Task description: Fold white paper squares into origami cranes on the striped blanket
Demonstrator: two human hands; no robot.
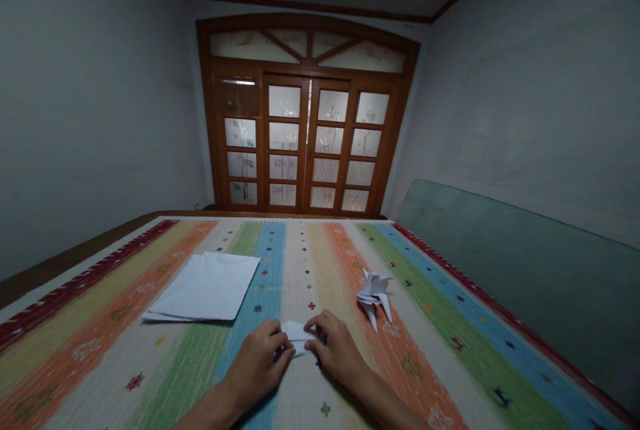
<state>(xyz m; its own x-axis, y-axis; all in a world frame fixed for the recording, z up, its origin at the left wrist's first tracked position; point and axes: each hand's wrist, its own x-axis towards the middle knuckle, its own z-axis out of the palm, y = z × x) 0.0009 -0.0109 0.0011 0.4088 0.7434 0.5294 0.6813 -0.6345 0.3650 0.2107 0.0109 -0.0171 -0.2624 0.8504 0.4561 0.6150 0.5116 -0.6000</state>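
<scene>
A small piece of folded white paper (pixel 297 337) sits at the centre of the grip, low on the striped woven mat (pixel 440 367) and held just above or against it (contact with the mat cannot be confirmed from this view). The left hand (pixel 257 363) and right hand (pixel 340 350) close on it from opposite sides, fingers curled and pinching its two ends, knuckles up, with the hands nearly meeting. The paper's underside is hidden. Just right of and ahead of the grip lies a folded paper figure (pixel 374 297) with pointed projections. Left of the grip, and near it, lies a squared stack of white paper sheets (pixel 203 289). Well ahead stand wooden-framed frosted glass doors (pixel 305 143); a grey-green panel (pixel 500 283) runs along the mat's right side.
</scene>
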